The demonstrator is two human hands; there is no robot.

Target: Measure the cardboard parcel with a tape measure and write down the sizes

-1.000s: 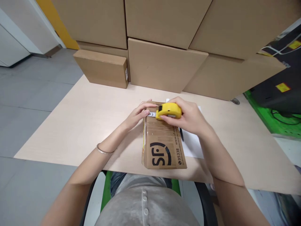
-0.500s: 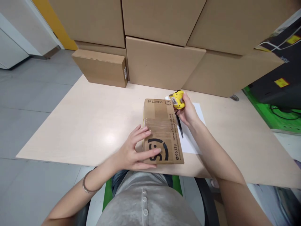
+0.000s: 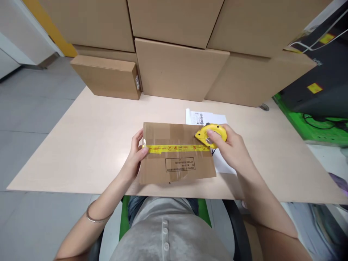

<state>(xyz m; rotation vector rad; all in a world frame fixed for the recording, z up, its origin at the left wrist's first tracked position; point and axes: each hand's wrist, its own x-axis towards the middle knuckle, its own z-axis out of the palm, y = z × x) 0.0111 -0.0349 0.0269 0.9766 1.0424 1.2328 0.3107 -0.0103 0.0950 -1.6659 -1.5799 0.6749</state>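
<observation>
A flat brown cardboard parcel (image 3: 176,170) lies crosswise on the pale table (image 3: 89,145) in front of me, with a printed frame on its top face. A yellow tape strip (image 3: 174,148) runs along its length. My left hand (image 3: 135,156) grips the parcel's left edge, thumb pressing the strip's end down. My right hand (image 3: 231,148) is closed on a yellow tape measure (image 3: 212,134) at the parcel's right end. Whether the strip is packing tape or the measure's blade I cannot tell.
A white printed sheet (image 3: 208,118) and a black pen lie under my right hand. Large cardboard boxes (image 3: 176,69) are stacked along the table's far edge, with a smaller box (image 3: 106,78) at the left. A green and black object (image 3: 312,119) is at the right.
The parcel has been turned over and rotated to lie crosswise. My left hand moved from the logo face to the left edge. The tape measure came back over the parcel's right end.
</observation>
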